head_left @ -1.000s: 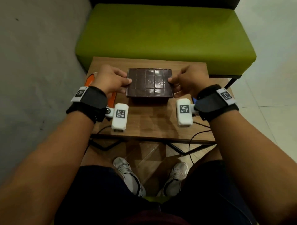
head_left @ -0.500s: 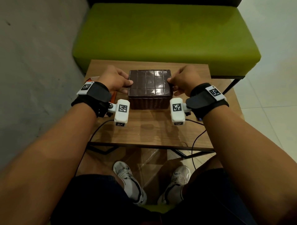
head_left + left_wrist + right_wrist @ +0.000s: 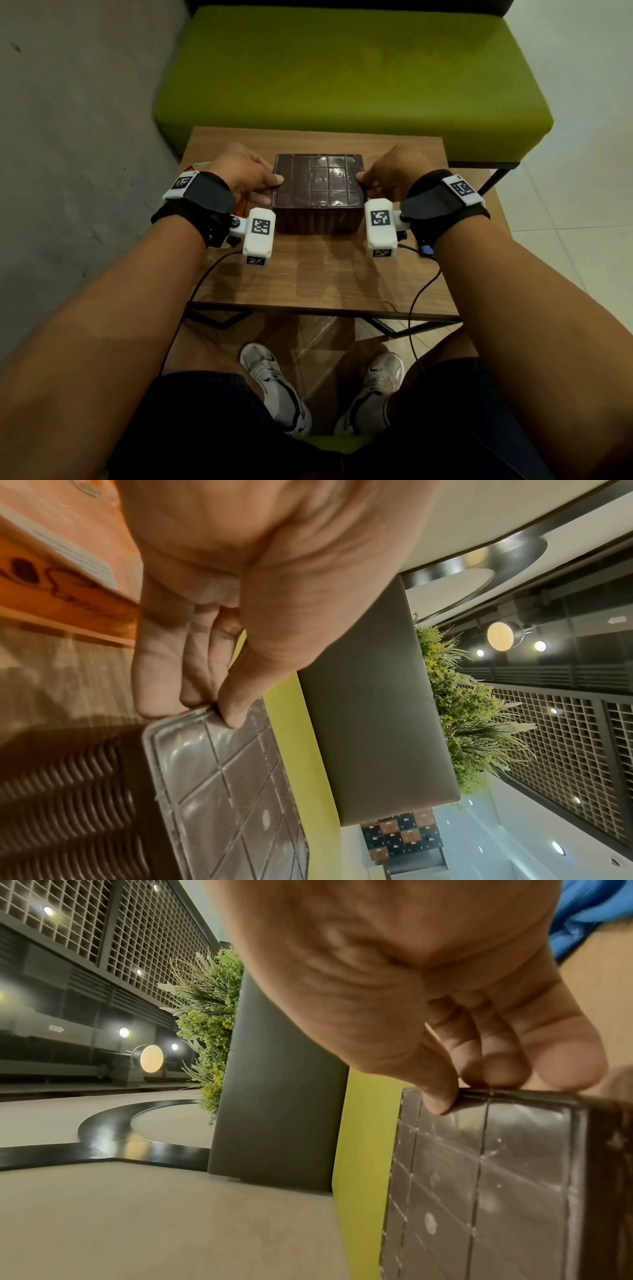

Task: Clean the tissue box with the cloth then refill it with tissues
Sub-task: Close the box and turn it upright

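Both hands pinch the dark, grid-topped, seemingly woven-sided tissue box [image 3: 318, 186]

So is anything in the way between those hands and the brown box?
Nothing visible: the left hand and right hand already pinch opposite edges of the tissue box lid, thumbs on top.

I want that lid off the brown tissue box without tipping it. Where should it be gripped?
Pinch the lid at its two short edges, left hand and right hand coming from opposite sides, thumbs on top. Its flat rim overhangs the ribbed box, probably allowing a level lift.
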A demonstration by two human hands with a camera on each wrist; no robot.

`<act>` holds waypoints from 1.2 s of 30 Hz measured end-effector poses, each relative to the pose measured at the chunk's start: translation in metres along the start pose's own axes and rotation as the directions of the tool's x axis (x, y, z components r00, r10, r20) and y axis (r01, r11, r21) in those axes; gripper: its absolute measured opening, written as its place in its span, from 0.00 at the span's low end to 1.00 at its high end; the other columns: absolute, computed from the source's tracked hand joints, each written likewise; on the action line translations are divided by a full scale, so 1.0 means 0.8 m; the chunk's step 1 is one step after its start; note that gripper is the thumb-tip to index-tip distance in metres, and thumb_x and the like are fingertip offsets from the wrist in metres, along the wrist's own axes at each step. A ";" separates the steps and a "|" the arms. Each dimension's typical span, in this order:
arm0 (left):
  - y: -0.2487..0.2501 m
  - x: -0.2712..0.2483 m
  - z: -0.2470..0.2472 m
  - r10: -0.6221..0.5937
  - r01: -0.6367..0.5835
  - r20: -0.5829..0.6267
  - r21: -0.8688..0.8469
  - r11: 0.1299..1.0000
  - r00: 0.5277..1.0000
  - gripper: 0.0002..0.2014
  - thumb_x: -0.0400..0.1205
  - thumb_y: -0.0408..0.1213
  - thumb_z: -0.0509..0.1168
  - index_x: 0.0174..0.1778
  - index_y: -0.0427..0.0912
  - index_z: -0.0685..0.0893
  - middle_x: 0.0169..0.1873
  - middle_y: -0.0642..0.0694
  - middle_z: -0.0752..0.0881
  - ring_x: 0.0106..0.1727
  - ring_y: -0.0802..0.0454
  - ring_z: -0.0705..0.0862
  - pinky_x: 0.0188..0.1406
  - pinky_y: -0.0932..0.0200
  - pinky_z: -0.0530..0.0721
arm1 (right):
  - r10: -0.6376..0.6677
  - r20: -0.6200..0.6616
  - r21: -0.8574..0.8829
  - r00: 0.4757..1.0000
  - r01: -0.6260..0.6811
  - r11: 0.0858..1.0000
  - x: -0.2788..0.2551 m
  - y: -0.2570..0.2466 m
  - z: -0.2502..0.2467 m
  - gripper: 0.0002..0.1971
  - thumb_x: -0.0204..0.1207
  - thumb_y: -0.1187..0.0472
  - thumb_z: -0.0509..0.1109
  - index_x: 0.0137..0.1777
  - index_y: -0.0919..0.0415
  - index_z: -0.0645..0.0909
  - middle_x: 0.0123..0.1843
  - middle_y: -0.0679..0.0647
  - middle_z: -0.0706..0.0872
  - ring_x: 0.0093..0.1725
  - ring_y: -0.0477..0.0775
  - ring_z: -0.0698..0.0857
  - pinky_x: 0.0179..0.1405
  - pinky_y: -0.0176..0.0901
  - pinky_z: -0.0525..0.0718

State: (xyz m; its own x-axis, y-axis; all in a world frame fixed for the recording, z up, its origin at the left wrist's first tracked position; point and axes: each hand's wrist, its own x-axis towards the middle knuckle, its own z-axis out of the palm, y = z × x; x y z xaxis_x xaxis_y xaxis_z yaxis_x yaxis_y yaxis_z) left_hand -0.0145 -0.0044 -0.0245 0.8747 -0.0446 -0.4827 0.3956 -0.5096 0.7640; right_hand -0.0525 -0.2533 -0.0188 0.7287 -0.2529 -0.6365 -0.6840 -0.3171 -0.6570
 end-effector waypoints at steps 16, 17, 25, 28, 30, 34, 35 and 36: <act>-0.032 -0.039 0.020 0.223 -0.301 -0.323 -0.217 0.929 0.920 0.30 0.67 0.70 0.83 0.32 0.49 0.78 0.36 0.41 0.88 0.43 0.45 0.92 0.50 0.45 0.94 | -0.322 -0.133 0.453 0.937 0.346 0.821 -0.056 0.048 0.027 0.34 0.80 0.48 0.82 0.62 0.85 0.83 0.65 0.81 0.85 0.52 0.61 0.93 0.60 0.61 0.94; -0.041 -0.038 0.027 0.239 -0.313 -0.342 -0.180 0.932 0.909 0.28 0.66 0.68 0.85 0.35 0.49 0.80 0.37 0.45 0.87 0.42 0.47 0.89 0.52 0.41 0.92 | -0.311 -0.160 0.469 0.937 0.350 0.811 -0.055 0.057 0.033 0.31 0.81 0.50 0.81 0.60 0.85 0.83 0.59 0.79 0.88 0.52 0.59 0.91 0.62 0.61 0.94; -0.106 -0.037 0.055 0.291 -0.320 -0.153 -0.232 0.918 0.944 0.36 0.71 0.28 0.88 0.70 0.49 0.77 0.66 0.45 0.86 0.69 0.48 0.89 0.74 0.39 0.88 | -0.348 -0.185 0.397 0.919 0.394 0.829 -0.037 0.112 0.046 0.22 0.78 0.73 0.80 0.69 0.62 0.78 0.65 0.56 0.89 0.53 0.52 0.95 0.48 0.46 0.93; -0.118 -0.038 0.055 0.313 -0.326 -0.095 -0.177 0.929 0.945 0.42 0.72 0.29 0.87 0.80 0.51 0.76 0.70 0.47 0.84 0.72 0.49 0.86 0.77 0.40 0.86 | -0.415 -0.166 0.237 0.895 0.445 0.864 -0.036 0.119 0.049 0.36 0.76 0.75 0.79 0.81 0.51 0.76 0.71 0.50 0.87 0.59 0.54 0.94 0.56 0.55 0.95; -0.121 -0.039 0.053 0.329 -0.334 -0.055 -0.138 0.933 0.943 0.43 0.72 0.33 0.88 0.80 0.56 0.75 0.71 0.49 0.84 0.74 0.50 0.85 0.79 0.40 0.85 | -0.436 -0.157 0.163 0.886 0.459 0.873 -0.035 0.122 0.052 0.37 0.75 0.76 0.78 0.80 0.48 0.77 0.68 0.45 0.88 0.60 0.52 0.93 0.60 0.58 0.94; -0.120 -0.038 0.051 0.301 -0.298 0.002 -0.123 0.946 0.954 0.42 0.60 0.53 0.90 0.65 0.75 0.74 0.73 0.56 0.82 0.77 0.49 0.83 0.79 0.36 0.84 | -0.458 -0.136 0.089 0.879 0.471 0.878 -0.037 0.129 0.058 0.34 0.76 0.77 0.77 0.78 0.53 0.78 0.67 0.46 0.87 0.53 0.50 0.94 0.58 0.60 0.95; -0.118 -0.038 0.050 0.294 -0.290 0.019 -0.116 0.950 0.956 0.44 0.59 0.52 0.91 0.67 0.72 0.73 0.74 0.56 0.81 0.77 0.50 0.82 0.80 0.37 0.83 | -0.467 -0.136 0.071 0.874 0.479 0.875 -0.037 0.131 0.059 0.33 0.76 0.78 0.77 0.78 0.54 0.77 0.68 0.47 0.87 0.51 0.50 0.94 0.58 0.59 0.95; -0.117 -0.037 0.050 0.301 -0.296 0.036 -0.105 0.949 0.953 0.48 0.62 0.48 0.92 0.73 0.68 0.71 0.76 0.55 0.80 0.78 0.52 0.81 0.82 0.39 0.81 | -0.476 -0.137 0.051 0.869 0.486 0.872 -0.038 0.132 0.060 0.33 0.76 0.78 0.77 0.78 0.54 0.77 0.69 0.48 0.87 0.51 0.49 0.93 0.58 0.56 0.95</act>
State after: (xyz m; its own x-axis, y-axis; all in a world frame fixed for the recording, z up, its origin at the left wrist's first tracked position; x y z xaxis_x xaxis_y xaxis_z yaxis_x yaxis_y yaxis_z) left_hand -0.0885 0.0101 -0.0987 0.9425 -0.2266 -0.2455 0.1465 -0.3801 0.9133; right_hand -0.1487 -0.2354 -0.0881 0.9634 -0.1944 -0.1845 -0.2442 -0.3529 -0.9032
